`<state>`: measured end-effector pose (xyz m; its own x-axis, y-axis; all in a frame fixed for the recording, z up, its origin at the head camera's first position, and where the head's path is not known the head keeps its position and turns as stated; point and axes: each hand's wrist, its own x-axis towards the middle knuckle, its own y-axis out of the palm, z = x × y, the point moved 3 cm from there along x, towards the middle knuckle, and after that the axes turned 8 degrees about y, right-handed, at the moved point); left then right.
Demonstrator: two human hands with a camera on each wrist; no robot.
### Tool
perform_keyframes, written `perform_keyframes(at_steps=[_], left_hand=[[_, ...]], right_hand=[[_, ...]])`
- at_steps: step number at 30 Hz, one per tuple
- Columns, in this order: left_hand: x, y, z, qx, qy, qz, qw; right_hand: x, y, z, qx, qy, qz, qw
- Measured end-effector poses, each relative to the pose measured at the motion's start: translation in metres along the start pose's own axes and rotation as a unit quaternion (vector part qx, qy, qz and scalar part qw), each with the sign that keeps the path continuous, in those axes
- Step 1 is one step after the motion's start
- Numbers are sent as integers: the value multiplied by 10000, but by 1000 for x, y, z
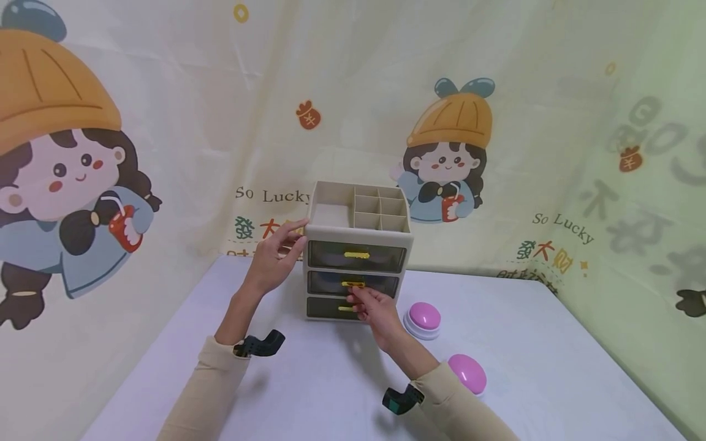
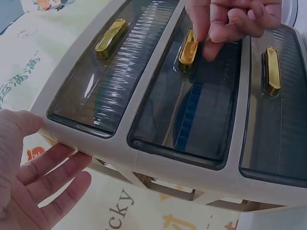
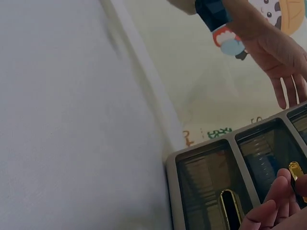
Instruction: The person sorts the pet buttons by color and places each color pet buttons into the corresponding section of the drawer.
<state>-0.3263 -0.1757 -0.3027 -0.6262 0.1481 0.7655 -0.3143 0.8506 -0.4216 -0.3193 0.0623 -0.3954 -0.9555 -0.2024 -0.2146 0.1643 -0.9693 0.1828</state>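
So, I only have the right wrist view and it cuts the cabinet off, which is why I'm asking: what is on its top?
Observer: An open tray tops the cabinet, with one large section at the left and smaller ones at the right.
Operator: Does the top drawer have a handle? I see only a sliver of that drawer.
Observer: Yes, a gold handle, midway across its front.
Operator: And what is on the table to the right of the cabinet?
Observer: Two pink domes, one nearer the cabinet, the other beside the right sleeve.
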Motion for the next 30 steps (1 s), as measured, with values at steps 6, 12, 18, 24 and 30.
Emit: perform_keyframes(at_steps=[6,12,18,24,30], left_hand=[[-1,-1,-2,4,-26,0,10000],[-1,-1,-2,-2,-42,-11,10000],[-1,-1,-1,-36,-47,-13,10000],[-1,-1,-1,-52,-49,-21,10000],[-1,-1,-1,-1,-41,-5,10000]], right_hand=[[-2,-5,-3,-443,-143,30,9989],[-9,-6,-6,-1202,-776,-158,9896],[-15,-4,-7,-1526,-1085,-219,9821],[-15,-4,-15,-1660,-853,-256,9821],[-16,-7,-28,-1618,-661,-104,9846]])
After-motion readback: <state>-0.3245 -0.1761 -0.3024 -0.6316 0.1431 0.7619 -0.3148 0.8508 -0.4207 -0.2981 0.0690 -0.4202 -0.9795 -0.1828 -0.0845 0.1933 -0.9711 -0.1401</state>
